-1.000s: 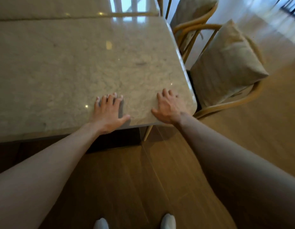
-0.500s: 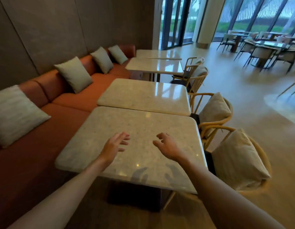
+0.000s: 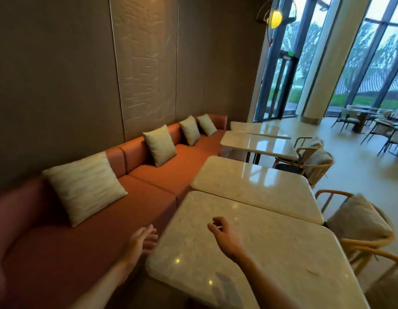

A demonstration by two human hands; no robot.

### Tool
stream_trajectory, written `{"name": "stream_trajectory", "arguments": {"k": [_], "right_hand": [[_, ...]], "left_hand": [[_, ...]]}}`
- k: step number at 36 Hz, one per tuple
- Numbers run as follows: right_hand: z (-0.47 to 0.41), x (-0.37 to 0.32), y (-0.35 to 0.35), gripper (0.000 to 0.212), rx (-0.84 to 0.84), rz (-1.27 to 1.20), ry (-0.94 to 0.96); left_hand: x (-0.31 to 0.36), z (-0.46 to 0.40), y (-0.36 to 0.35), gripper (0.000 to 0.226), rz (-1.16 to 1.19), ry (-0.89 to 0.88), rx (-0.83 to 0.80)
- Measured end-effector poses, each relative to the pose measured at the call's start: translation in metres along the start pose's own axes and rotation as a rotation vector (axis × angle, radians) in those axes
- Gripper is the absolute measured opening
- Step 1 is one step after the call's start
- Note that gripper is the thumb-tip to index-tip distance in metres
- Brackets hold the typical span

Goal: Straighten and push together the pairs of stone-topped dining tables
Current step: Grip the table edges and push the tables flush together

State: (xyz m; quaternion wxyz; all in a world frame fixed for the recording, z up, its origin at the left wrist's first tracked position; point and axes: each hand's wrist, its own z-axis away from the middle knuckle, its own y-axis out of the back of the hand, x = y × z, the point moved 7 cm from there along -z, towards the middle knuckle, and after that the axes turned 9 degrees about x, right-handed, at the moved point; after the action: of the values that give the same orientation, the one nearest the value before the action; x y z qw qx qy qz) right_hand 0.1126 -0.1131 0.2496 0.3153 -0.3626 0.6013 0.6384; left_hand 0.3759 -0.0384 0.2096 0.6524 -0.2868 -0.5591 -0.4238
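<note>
Two pale stone-topped tables stand side by side: the near table (image 3: 282, 253) directly below me and the second table (image 3: 256, 188) just beyond it, with only a thin seam between their edges. A farther pair of tables (image 3: 256, 143) stands behind them. My left hand (image 3: 142, 241) hovers off the near table's left edge, over the bench, fingers apart and empty. Over the near tabletop my right hand (image 3: 224, 235) is raised with loosely curled fingers, holding nothing.
An orange bench sofa (image 3: 167, 172) with several grey cushions (image 3: 159, 144) runs along the wall on the left. Wooden armchairs (image 3: 358, 221) with cushions line the right side of the tables. More chairs and tables (image 3: 371, 123) stand by the tall windows.
Both hands lifted off the near tabletop, where they lay flat a second ago. My view rose and swung left; the left hand now hangs past the table's left edge.
</note>
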Motion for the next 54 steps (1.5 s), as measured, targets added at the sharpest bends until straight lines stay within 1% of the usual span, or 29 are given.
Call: {"name": "stream_trajectory", "arguments": {"k": [4,8,11,16,20,24,28,31,33,35,37,38,40,42,44,45,46,48,49,51,52,53,54], "right_hand": [[-0.014,0.002,-0.044,0.050,-0.027,-0.017,-0.084],[-0.048,0.005,-0.068,0.052,0.004,0.001,-0.129],[-0.085,0.008,-0.081,0.050,0.038,-0.037,-0.165],[-0.160,0.028,-0.105,0.045,0.108,-0.114,-0.236],[-0.208,0.064,-0.128,0.044,0.149,-0.229,-0.382],[-0.225,0.102,-0.147,0.040,0.198,-0.302,-0.532],[-0.211,0.144,-0.154,0.034,0.267,-0.368,-0.693],[-0.187,0.179,-0.152,0.030,0.370,-0.422,-0.854],[-0.161,0.201,-0.150,0.026,0.490,-0.428,-0.956],[-0.130,0.219,-0.155,0.024,0.601,-0.408,-1.066],[-0.095,0.230,-0.170,0.020,0.717,-0.387,-1.223],[-0.078,0.232,-0.182,0.017,0.770,-0.383,-1.289],[-0.052,0.228,-0.211,0.012,0.883,-0.385,-1.410],[-0.037,0.211,-0.236,0.010,0.993,-0.339,-1.510],[-0.035,0.194,-0.261,0.008,1.111,-0.313,-1.567],[-0.038,0.185,-0.276,0.006,1.151,-0.332,-1.594],[-0.042,0.175,-0.291,0.006,1.185,-0.354,-1.627],[-0.047,0.158,-0.319,0.012,1.260,-0.356,-1.678],[-0.048,0.148,-0.334,0.017,1.304,-0.329,-1.727],[-0.045,0.125,-0.367,0.027,1.407,-0.314,-1.870],[-0.044,0.116,-0.388,0.038,1.461,-0.409,-1.934],[-0.046,0.111,-0.410,0.052,1.509,-0.605,-1.963],[-0.052,0.108,-0.431,0.065,1.550,-0.850,-1.952]], "left_hand": [[0.011,-0.040,0.032,0.031,-0.024,-0.008,0.012],[0.020,-0.083,0.028,0.034,0.003,-0.011,-0.012],[0.021,-0.115,0.009,0.033,0.023,-0.002,-0.062],[0.016,-0.181,-0.038,0.030,0.015,0.023,-0.193],[0.009,-0.243,-0.065,0.028,-0.068,0.062,-0.267],[0.004,-0.303,-0.092,0.026,-0.181,0.096,-0.365],[-0.015,-0.354,-0.126,0.026,-0.278,0.165,-0.381],[-0.048,-0.374,-0.156,0.022,-0.395,0.238,-0.451],[-0.075,-0.381,-0.176,0.020,-0.495,0.263,-0.515],[-0.104,-0.391,-0.188,0.017,-0.587,0.288,-0.536],[-0.136,-0.407,-0.194,0.013,-0.691,0.309,-0.545],[-0.151,-0.415,-0.195,0.017,-0.729,0.332,-0.537],[-0.176,-0.433,-0.198,0.034,-0.791,0.393,-0.515],[-0.186,-0.450,-0.196,0.058,-0.843,0.431,-0.453],[-0.194,-0.462,-0.196,0.084,-0.856,0.511,-0.424],[-0.197,-0.466,-0.197,0.089,-0.833,0.571,-0.441],[-0.200,-0.466,-0.200,0.088,-0.782,0.642,-0.484],[-0.204,-0.456,-0.206,0.084,-0.648,0.827,-0.591],[-0.205,-0.452,-0.207,0.085,-0.603,0.904,-0.633],[-0.206,-0.449,-0.206,0.088,-0.563,0.986,-0.673],[-0.206,-0.449,-0.204,0.089,-0.555,1.014,-0.679],[-0.206,-0.449,-0.202,0.089,-0.546,1.043,-0.681],[-0.206,-0.451,-0.201,0.088,-0.535,1.072,-0.692]]}}
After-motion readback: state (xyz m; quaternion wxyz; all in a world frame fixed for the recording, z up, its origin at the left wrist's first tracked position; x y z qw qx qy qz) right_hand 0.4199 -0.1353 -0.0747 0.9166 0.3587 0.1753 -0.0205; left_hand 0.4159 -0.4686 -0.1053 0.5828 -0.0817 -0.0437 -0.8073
